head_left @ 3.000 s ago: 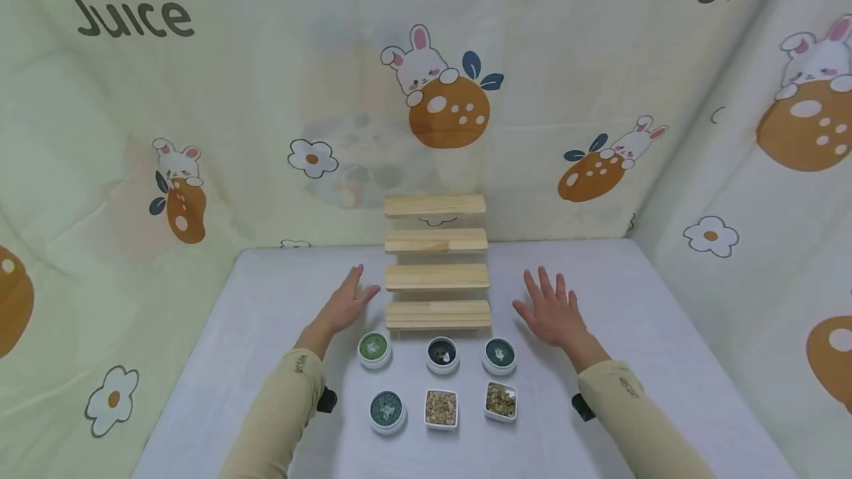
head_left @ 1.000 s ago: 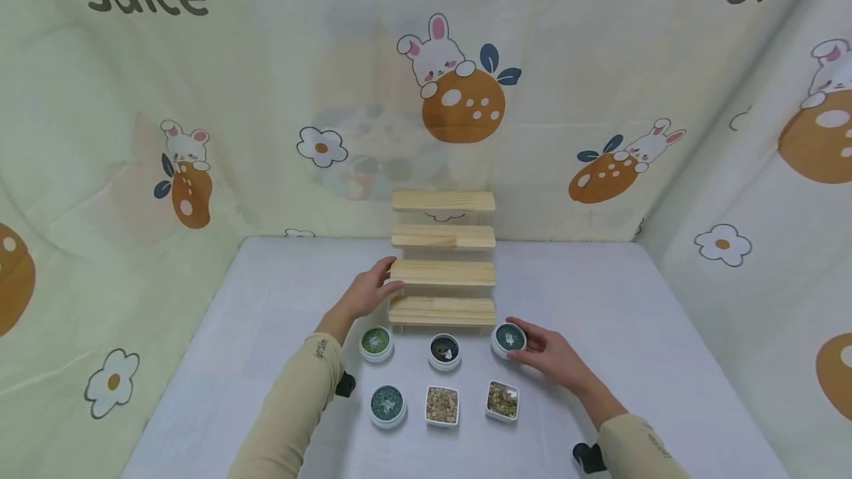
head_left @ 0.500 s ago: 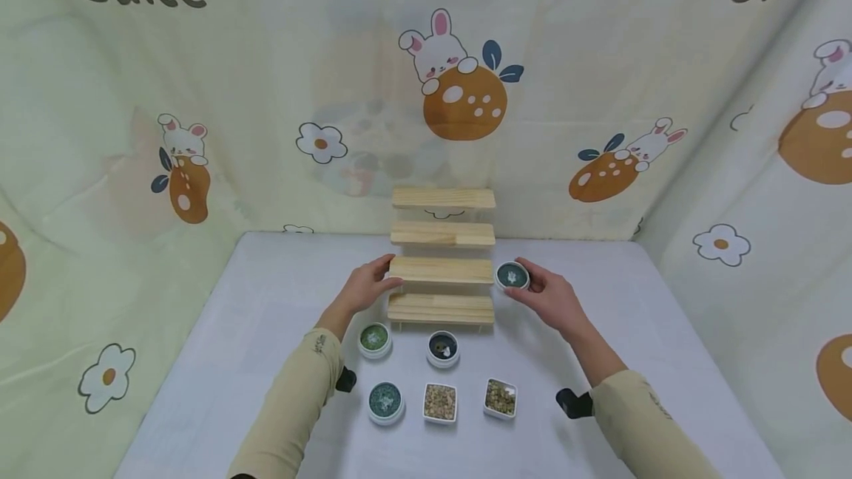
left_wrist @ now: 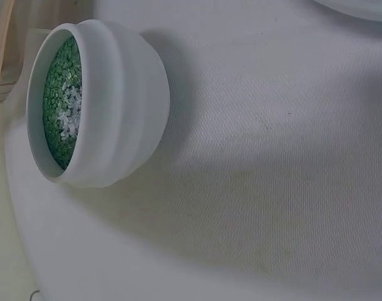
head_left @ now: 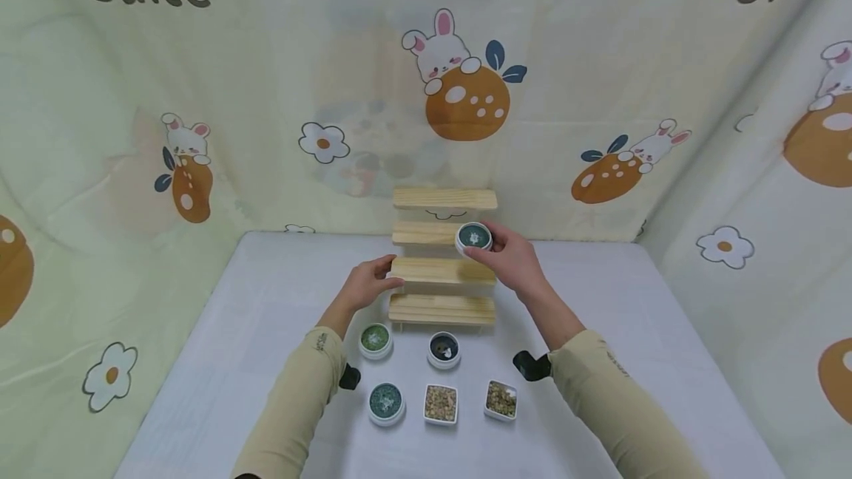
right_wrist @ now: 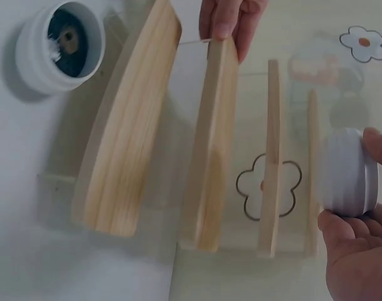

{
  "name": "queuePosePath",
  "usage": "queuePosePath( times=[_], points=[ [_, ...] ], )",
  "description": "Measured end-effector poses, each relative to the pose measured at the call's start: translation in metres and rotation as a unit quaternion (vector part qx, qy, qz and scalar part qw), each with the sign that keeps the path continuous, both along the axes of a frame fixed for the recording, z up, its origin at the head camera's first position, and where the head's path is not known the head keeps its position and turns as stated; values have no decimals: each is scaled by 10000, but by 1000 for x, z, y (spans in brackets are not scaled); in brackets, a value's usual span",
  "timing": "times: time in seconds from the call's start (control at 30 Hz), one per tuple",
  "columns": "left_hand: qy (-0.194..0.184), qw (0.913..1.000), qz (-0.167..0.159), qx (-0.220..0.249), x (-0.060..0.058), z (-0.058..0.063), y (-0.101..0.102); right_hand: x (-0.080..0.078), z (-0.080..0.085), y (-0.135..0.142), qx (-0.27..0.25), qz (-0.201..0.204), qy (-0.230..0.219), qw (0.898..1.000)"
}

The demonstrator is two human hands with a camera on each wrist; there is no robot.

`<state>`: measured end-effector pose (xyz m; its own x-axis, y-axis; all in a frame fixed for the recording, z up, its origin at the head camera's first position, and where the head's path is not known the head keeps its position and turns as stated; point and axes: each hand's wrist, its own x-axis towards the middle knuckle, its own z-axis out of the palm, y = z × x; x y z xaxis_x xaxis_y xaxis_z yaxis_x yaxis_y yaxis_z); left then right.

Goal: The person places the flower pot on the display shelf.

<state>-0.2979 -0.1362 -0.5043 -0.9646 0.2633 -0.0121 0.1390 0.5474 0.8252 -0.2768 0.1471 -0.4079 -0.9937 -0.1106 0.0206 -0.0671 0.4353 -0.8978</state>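
Note:
My right hand (head_left: 515, 263) holds a small round white pot (head_left: 473, 236) with dark teal grains and a pale patch on top. It is in front of the upper boards of a four-step wooden display shelf (head_left: 442, 270). In the right wrist view the pot (right_wrist: 349, 172) sits between thumb and fingers, off the table. My left hand (head_left: 366, 285) pinches the left end of the second board from the bottom; its fingers (right_wrist: 225, 25) show there in the right wrist view. A white pot of green grains (left_wrist: 109, 103) stands below my left hand.
In front of the shelf stand a pot with dark contents (head_left: 444, 350), a teal-grain pot (head_left: 386, 403), a square dish of tan gravel (head_left: 441, 404) and a square dish of greenish gravel (head_left: 501, 399). A printed curtain (head_left: 279, 58) hangs behind the white table (head_left: 566, 405).
My right hand has gripped the teal pot at the front right, lifted it and carried it up and leftward to the shelf. My left hand has moved right onto the shelf board's end.

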Motion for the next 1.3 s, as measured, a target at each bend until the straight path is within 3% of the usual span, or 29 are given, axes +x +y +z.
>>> queuePosePath(
  times=[0.3, 0.57, 1.0, 1.3],
  points=[
    [-15, 10000, -8, -23, -2, 0, -2, -17, 7, -28, -58, -13, 57, 10000],
    [-28, 9999, 18, -102, -2, 4, 1, -29, 16, -32, -73, -106, 44, 9999],
    [97, 9998, -135, 58, -3, -2, -3, -50, 19, -57, -204, -339, 186, 9990],
    [-18, 10000, 47, -81, -3, 0, -2, -63, 23, -72, 516, -529, 609, 9954]
  ],
)
